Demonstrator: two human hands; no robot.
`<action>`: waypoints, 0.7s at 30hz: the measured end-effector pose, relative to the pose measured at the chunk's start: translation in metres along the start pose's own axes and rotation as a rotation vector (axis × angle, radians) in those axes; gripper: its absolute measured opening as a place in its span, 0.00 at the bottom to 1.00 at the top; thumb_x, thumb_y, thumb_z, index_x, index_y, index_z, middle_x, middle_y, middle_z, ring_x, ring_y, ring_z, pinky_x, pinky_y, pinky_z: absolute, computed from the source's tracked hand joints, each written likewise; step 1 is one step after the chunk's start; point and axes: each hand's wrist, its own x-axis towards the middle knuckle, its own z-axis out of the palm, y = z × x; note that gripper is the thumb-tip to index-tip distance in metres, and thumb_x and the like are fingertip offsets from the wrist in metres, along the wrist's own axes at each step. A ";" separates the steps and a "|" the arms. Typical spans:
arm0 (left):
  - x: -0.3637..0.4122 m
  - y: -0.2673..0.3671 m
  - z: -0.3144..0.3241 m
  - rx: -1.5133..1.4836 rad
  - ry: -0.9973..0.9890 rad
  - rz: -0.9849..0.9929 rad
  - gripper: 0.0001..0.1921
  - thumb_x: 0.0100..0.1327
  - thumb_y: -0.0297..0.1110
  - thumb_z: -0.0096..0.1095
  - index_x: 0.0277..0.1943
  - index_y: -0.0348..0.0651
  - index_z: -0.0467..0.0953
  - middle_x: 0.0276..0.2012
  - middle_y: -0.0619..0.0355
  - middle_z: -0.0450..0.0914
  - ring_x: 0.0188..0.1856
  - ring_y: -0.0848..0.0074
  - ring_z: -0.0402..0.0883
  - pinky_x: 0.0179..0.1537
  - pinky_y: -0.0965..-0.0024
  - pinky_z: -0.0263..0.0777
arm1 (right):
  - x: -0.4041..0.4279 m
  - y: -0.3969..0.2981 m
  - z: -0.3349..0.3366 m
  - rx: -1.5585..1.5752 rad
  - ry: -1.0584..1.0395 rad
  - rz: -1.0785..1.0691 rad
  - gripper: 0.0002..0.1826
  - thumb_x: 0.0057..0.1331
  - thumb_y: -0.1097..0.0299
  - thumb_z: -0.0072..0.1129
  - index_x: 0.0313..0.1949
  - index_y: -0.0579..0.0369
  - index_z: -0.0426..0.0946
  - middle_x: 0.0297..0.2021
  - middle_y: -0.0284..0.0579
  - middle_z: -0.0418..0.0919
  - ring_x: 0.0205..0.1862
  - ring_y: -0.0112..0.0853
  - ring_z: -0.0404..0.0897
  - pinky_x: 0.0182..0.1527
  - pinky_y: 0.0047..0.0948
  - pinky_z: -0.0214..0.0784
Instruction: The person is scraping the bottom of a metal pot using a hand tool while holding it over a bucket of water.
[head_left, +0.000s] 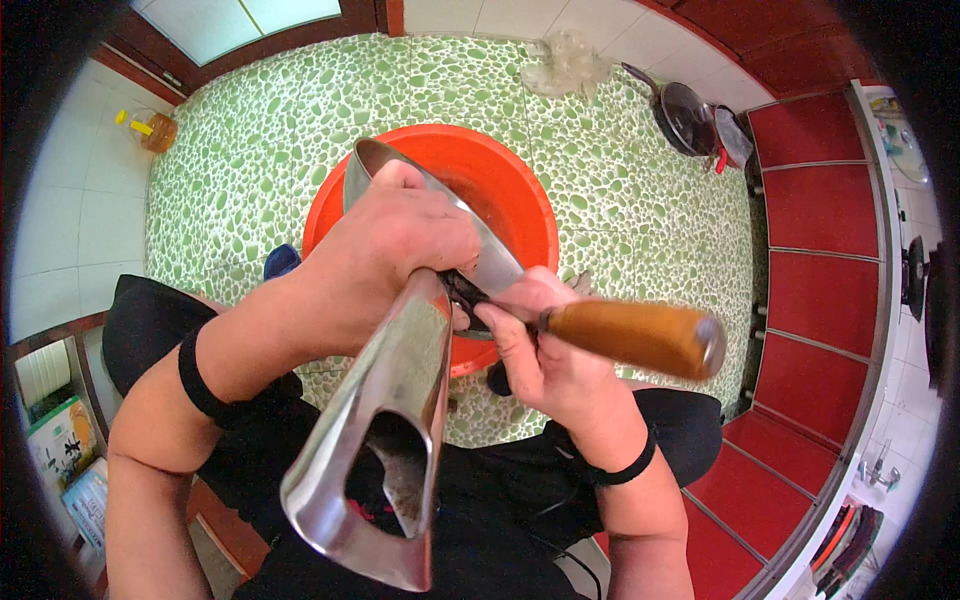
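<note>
My left hand (409, 225) is closed around a stainless-steel pan (487, 255), near the joint with its handle. The pan is tilted, and my hands cover much of it. Its long hollow steel handle (397, 375), with a large hanging hole, points toward my body. Between the fingers of my right hand (559, 349) is the metal part of a tool with a wooden handle (630, 337). That handle sticks out to the right, and the tip is hidden near the dark pan joint. Beneath the pan, an orange-red plastic basin (517, 180) stands on the floor.
A clear plastic bag (566, 67) lies by the far wall. A lidded frying pan (686, 120) leans farther right. Red cabinets (817, 217) line the right side under a counter. An oil bottle (154, 131) stands at the left wall; boxes (64, 442) sit on a shelf nearby.
</note>
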 end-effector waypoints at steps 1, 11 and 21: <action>0.000 0.001 0.000 -0.002 -0.001 -0.001 0.12 0.54 0.33 0.74 0.33 0.45 0.74 0.29 0.59 0.77 0.38 0.61 0.81 0.52 0.59 0.61 | 0.002 0.008 0.005 -0.042 0.080 -0.136 0.08 0.69 0.76 0.70 0.41 0.54 0.78 0.31 0.44 0.78 0.26 0.45 0.80 0.26 0.42 0.70; -0.001 -0.001 -0.003 0.029 0.016 0.038 0.18 0.55 0.44 0.80 0.34 0.47 0.73 0.29 0.58 0.76 0.37 0.60 0.80 0.49 0.58 0.60 | -0.006 0.009 -0.002 0.057 0.148 -0.095 0.04 0.73 0.79 0.68 0.42 0.63 0.81 0.36 0.50 0.86 0.30 0.32 0.82 0.32 0.30 0.73; -0.002 0.004 -0.004 0.081 0.072 0.100 0.20 0.59 0.49 0.79 0.35 0.47 0.74 0.29 0.58 0.73 0.36 0.61 0.77 0.48 0.58 0.59 | -0.004 0.003 -0.008 -0.163 0.125 -0.205 0.11 0.61 0.77 0.77 0.37 0.54 0.80 0.35 0.43 0.84 0.25 0.38 0.84 0.26 0.33 0.76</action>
